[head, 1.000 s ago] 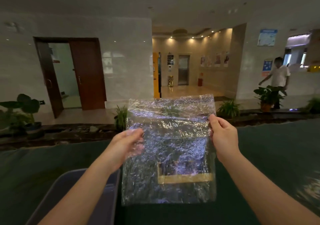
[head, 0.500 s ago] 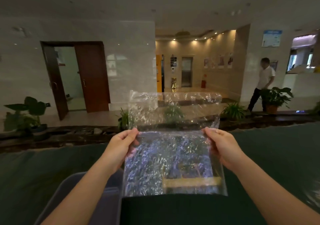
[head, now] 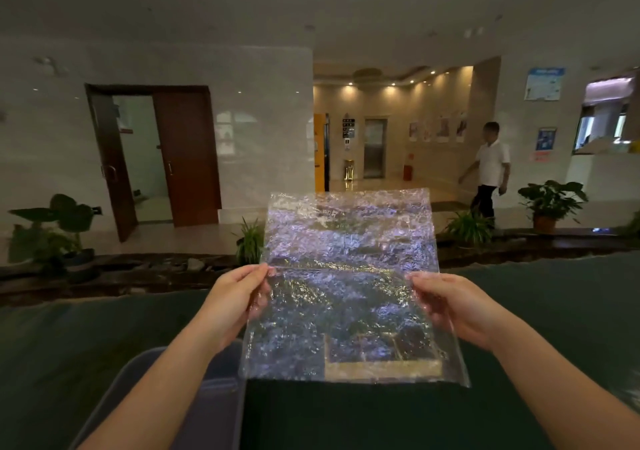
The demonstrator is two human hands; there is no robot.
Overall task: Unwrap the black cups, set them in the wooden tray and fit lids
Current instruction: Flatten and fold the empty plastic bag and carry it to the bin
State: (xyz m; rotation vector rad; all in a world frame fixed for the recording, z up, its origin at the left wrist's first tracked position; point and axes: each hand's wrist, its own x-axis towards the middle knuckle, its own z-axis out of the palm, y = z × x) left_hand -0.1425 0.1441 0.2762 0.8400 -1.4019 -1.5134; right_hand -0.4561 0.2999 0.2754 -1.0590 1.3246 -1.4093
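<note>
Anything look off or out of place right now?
Nothing damaged or spilled. Left hand and right hand hold a crinkled clear plastic sheet up by its sides; no black cups are visible.

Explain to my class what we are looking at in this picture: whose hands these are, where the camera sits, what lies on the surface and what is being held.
No machine here: a person works with bare hands, and one wide camera on their head looks forward and down. The left hand and right hand each pinch a side edge of a crinkled clear plastic sheet, held up and spread flat. The sheet hangs over a dark green tabletop. Through its lower part shows a pale wooden frame, probably the tray. A grey plastic bin sits at the lower left. No cups or lids are in view. Behind is a lobby with potted plants, where someone walks past.
</note>
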